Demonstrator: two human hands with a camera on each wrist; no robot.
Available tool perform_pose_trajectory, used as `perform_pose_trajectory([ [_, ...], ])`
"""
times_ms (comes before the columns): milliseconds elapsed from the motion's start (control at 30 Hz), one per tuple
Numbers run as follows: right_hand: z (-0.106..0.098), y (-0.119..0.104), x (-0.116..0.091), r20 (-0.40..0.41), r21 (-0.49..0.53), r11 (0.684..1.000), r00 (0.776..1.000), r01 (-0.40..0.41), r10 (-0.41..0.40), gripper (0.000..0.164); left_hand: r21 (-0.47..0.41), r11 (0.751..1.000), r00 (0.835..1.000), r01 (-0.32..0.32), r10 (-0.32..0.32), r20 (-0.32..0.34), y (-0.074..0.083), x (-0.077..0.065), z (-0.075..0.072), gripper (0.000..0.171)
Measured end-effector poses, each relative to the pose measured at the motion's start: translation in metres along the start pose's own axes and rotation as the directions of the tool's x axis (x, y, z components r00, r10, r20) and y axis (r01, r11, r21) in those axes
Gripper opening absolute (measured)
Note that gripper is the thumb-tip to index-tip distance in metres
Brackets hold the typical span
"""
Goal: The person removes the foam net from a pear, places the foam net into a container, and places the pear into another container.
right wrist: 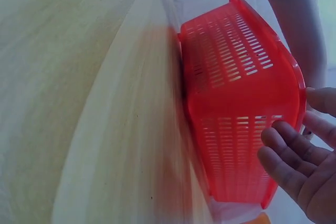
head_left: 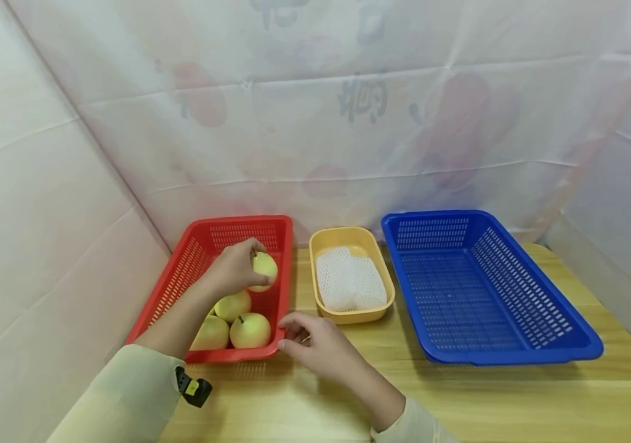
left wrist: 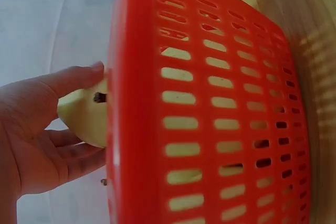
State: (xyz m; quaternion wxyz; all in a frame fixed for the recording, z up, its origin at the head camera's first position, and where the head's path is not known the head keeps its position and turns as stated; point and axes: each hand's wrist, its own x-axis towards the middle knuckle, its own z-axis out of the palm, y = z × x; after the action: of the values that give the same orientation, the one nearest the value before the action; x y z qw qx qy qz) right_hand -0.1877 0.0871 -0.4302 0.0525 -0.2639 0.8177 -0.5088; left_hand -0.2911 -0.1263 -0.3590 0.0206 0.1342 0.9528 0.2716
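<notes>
My left hand [head_left: 236, 269] is over the red basket [head_left: 287, 264] and holds a round, pale yellow pear [head_left: 265, 269] between thumb and fingers. The left wrist view shows the same pear [left wrist: 84, 116] with its dark stem, partly hidden behind the basket's wall. Several more pears [head_left: 250, 331] lie in the front part of the basket, some of them covered by my left forearm. At the basket's front right corner, my right hand [head_left: 323, 344] has its thumb and index fingertips at the rim. Its other fingers [right wrist: 286, 150] are loosely bent beside the basket's side wall.
A small yellow tray [head_left: 351, 317] with white foam netting [head_left: 351, 280] stands right of the red basket. Farther right is a large blue basket [head_left: 514, 355]. All stand on a wooden table [head_left: 514, 400], with white printed sheeting [head_left: 315, 141] behind and at the sides.
</notes>
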Motion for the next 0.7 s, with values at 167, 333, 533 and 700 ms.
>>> perform_pose_trajectory([
  [167,0.001,0.0,0.0,0.0,0.004,1.0,1.0,-0.002,0.002,0.024,0.079,0.997,0.998,0.026,-0.03,0.048,-0.001,0.008,0.008,0.061],
  [333,0.002,0.002,0.0,0.003,0.01,1.0,1.0,-0.011,0.011,0.026,0.109,0.993,0.994,0.049,-0.059,0.09,-0.004,0.011,0.017,0.061],
  [533,0.002,0.004,0.0,0.0,0.006,1.0,1.0,-0.006,0.006,0.024,0.146,0.989,0.992,0.028,-0.045,0.115,-0.01,0.015,0.029,0.068],
  [700,0.002,0.004,0.0,0.006,0.009,1.0,1.0,0.002,-0.002,0.022,0.164,0.986,0.992,0.02,-0.04,0.123,-0.014,0.015,0.034,0.065],
])
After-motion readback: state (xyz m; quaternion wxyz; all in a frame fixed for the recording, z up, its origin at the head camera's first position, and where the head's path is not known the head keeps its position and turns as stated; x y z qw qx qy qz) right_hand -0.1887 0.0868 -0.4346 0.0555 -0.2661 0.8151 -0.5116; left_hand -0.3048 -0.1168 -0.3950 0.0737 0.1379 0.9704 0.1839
